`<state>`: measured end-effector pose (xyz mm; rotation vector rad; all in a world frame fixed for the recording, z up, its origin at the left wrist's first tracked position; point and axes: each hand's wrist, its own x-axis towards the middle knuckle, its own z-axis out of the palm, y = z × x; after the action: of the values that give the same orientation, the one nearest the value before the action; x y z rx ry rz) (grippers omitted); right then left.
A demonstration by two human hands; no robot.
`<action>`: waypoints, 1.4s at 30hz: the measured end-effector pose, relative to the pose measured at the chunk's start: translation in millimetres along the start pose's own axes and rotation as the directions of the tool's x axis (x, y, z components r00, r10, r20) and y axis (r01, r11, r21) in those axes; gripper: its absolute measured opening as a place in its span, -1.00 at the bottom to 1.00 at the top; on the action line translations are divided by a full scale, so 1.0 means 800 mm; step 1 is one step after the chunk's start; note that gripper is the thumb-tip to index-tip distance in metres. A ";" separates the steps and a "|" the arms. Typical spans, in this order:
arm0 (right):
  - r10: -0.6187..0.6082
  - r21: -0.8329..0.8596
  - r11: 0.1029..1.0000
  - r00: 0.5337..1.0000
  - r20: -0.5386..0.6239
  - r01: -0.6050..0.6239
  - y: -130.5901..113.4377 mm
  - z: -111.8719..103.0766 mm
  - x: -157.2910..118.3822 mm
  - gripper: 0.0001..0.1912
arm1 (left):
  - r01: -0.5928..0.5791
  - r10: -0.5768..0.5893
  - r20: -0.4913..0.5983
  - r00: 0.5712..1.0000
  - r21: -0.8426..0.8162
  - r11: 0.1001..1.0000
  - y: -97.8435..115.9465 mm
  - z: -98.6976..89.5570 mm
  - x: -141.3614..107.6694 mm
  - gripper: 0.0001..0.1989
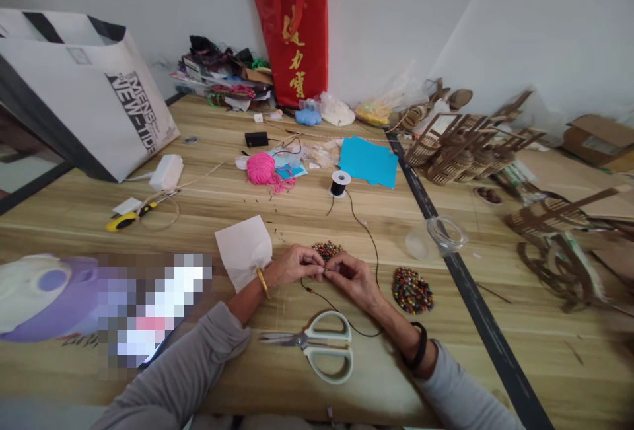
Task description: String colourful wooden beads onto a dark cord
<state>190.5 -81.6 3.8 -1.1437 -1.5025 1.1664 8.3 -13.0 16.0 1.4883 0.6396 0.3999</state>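
Observation:
My left hand and my right hand meet fingertip to fingertip over the wooden table, both pinching the thin black cord. Whatever small piece sits between the fingertips is too small to make out. A few beads are on the cord below my left hand. The cord loops round to the right and up to a spool. Just behind my fingers lies a pile of multicoloured beads. Beaded strands lie coiled right of my right hand. White-handled scissors rest in front of my hands.
White paper lies left of my hands, with a blurred-out phone beyond it. Pink yarn, blue sheets and a red bag are farther back. A yellow cutter lies left; small woven baskets stand right.

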 end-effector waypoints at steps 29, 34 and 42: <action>-0.095 -0.170 0.981 0.995 -0.024 0.090 -0.006 -0.002 -0.002 -0.78 | 0.011 -0.011 0.001 1.000 0.017 1.000 -0.008 -0.003 0.004 -0.64; -0.133 -0.213 0.969 0.991 -0.012 0.127 -0.009 -0.003 -0.001 -0.80 | 0.037 -0.036 0.018 0.999 -0.038 0.999 -0.007 -0.003 0.004 -0.66; -0.205 -0.254 0.946 0.979 0.016 0.203 -0.005 -0.004 -0.002 -0.84 | 0.032 -0.032 0.024 0.999 -0.020 0.999 -0.001 -0.002 0.003 -0.70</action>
<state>193.5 -82.7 7.8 -1.1272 -1.7542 0.8427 9.1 -10.2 15.1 1.4594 0.6380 0.3626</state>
